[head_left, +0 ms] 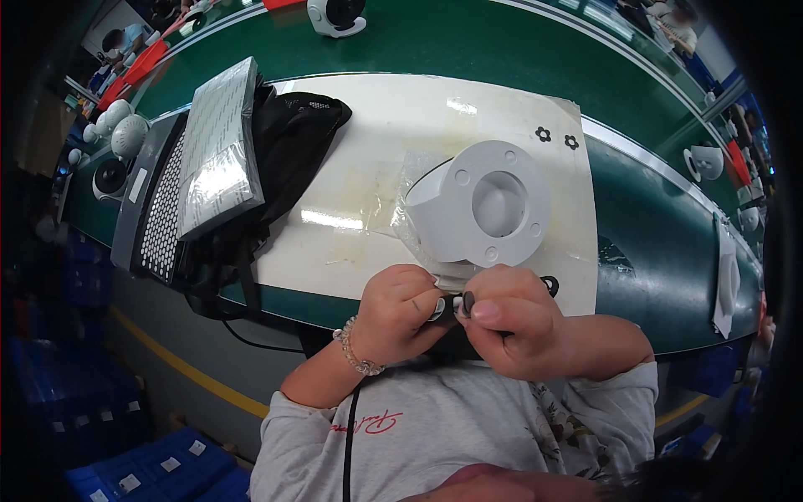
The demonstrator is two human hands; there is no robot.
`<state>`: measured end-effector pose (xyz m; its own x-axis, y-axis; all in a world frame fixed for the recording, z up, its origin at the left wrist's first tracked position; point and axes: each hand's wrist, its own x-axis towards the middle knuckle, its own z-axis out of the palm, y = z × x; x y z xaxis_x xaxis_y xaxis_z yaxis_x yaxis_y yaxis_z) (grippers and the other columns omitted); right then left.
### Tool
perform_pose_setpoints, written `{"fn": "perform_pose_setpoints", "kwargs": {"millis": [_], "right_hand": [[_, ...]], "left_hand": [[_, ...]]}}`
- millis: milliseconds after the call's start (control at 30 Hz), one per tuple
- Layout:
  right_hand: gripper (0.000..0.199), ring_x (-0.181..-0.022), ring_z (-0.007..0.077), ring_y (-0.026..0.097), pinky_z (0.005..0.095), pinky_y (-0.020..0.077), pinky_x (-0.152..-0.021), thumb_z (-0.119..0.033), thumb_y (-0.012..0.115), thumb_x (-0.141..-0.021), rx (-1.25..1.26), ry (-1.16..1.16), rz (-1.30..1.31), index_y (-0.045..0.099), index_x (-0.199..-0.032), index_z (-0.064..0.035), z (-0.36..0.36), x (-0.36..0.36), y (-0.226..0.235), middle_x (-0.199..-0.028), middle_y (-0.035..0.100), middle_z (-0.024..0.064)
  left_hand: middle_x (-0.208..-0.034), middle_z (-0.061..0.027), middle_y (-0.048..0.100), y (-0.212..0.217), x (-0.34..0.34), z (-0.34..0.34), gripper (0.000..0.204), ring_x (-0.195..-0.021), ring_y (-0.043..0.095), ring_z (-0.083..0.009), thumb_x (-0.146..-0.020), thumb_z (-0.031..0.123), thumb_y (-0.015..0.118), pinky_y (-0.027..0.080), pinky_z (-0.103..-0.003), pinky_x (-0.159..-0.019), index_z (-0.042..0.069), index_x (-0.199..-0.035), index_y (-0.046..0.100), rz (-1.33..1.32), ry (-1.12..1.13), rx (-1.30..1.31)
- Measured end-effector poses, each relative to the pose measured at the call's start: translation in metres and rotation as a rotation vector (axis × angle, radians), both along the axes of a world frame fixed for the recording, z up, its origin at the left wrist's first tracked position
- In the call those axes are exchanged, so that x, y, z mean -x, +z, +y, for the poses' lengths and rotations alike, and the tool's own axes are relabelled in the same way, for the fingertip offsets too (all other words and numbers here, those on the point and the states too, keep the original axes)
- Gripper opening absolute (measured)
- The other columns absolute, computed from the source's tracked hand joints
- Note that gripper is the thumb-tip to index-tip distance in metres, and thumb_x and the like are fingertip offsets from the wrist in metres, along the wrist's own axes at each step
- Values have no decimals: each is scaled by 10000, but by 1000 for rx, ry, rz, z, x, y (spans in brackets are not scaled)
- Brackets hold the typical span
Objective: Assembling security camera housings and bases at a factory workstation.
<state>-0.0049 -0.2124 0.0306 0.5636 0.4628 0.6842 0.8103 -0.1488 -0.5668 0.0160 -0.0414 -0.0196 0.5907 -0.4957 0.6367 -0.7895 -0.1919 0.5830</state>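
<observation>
Four o'clock: small dark part [467, 304], largely hidden by the fingers [488, 315], kind indeterminable. Twelve o'clock: white-and-black device [337, 17], cut off by the upper edge. Two o'clock: distant person [682, 35], blurred.

Green worktop [648, 289], overlaid by white sheet [376, 109] marked with two black flower shapes [544, 134]. At left: silvery flat package [217, 155], laid over black fabric [293, 146] and a perforated panel [160, 219]; white round-headed units [130, 136] grouped beyond. On the floor [219, 345], blue containers [159, 470], apparently crates, are dimly seen near a yellow stripe [192, 368].
</observation>
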Motion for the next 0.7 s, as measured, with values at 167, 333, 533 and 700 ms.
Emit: {"fn": "perform_pose_setpoints", "kwargs": {"millis": [167,333,533,700], "right_hand": [[638,-731,176,533,269,467,-606,188,584,-629,-73,22,84,332,-1142,-95,-6,3,6,-941,428,116],[670,-785,141,502,250,454,-683,164,540,-683,-203,-34,131,259,-1231,-101,-40,-31,22,-1034,377,84],[660,-821,119,473,230,429,-728,135,470,-737,-389,-164,430,197,-1287,-109,-39,-65,31,-1075,344,109],[670,-804,122,468,232,430,-719,98,506,-735,-256,-210,527,203,-1299,-103,-37,-70,41,-1067,365,91]], "left_hand": [[-614,-65,520,5,0,1,192,-576,535,-242,-553,84,692,434,-328,-537,53,-690,561,7,13,-8],[-690,-55,570,4,-1,4,213,-599,549,-223,-567,94,693,427,-315,-531,62,-757,604,-3,30,14],[-1181,-143,494,-4,-3,1,224,-734,593,-194,-572,79,694,471,-276,-607,84,-781,613,-78,73,175],[-1234,-163,463,-9,-7,7,305,-731,594,-198,-537,69,703,460,-288,-596,61,-826,605,-24,-17,74]]}}
